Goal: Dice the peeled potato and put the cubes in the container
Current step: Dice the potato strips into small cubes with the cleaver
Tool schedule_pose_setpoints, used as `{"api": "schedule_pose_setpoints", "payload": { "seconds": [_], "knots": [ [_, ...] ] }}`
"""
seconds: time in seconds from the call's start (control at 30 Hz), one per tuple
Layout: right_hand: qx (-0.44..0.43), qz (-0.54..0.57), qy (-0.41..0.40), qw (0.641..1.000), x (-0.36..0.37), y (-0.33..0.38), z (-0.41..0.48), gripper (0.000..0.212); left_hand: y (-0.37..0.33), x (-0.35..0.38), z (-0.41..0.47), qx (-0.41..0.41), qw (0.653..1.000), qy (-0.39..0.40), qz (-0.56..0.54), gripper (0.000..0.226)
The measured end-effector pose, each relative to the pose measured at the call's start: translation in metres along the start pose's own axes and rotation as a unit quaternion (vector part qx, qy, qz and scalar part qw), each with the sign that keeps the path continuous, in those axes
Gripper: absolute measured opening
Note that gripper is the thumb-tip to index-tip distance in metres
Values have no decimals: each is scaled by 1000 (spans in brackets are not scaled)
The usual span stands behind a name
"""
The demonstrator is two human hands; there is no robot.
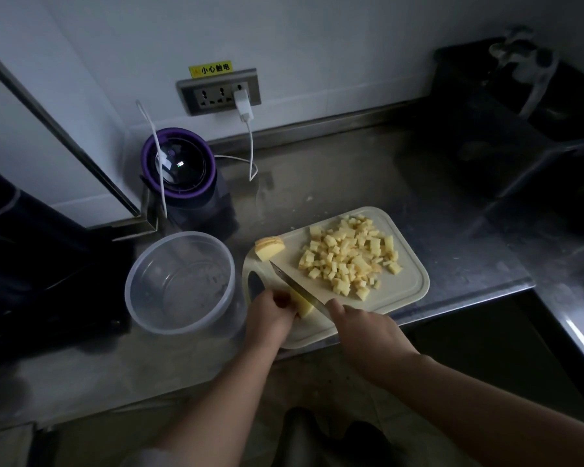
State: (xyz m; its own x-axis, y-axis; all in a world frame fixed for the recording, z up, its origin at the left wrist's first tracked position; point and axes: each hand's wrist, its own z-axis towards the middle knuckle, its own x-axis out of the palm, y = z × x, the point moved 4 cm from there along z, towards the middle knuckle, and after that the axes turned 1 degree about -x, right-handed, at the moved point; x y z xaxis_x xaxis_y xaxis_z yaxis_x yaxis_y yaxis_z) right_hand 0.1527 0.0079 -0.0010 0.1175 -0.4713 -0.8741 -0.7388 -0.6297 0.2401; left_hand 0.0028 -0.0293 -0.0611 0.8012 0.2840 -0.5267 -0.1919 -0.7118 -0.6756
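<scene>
At the far left of the steel counter [317, 183] stands a purple-rimmed appliance [179, 165] with a white cable [250, 143] running up to a wall socket [220, 92]. Near of it sits a clear round plastic container [179, 284] with no potato in it, just left of the pale cutting board [402, 298]. On the board's far left corner lies an uncut potato piece [268, 247]. The left hand [270, 318], fingers curled down, pins a potato chunk [302, 306] at the board's near left edge. The knife [297, 288] lies angled against that chunk's right side, its handle hidden in the right hand [364, 328], which is closed around it with the forefinger along the blade. A heap of potato cubes [348, 254] covers the board's middle and far right.
</scene>
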Motion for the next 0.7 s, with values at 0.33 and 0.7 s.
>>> {"api": "schedule_pose_setpoints", "payload": {
  "seconds": [0.33,0.7],
  "knots": [
    [-8,-4,1,1000,0,0,0,46,5,1,5,-6,1000,5,-5,31],
    [-23,-6,28,999,0,1,6,44,7,3,11,-12,1000,14,8,34]
  ]
}}
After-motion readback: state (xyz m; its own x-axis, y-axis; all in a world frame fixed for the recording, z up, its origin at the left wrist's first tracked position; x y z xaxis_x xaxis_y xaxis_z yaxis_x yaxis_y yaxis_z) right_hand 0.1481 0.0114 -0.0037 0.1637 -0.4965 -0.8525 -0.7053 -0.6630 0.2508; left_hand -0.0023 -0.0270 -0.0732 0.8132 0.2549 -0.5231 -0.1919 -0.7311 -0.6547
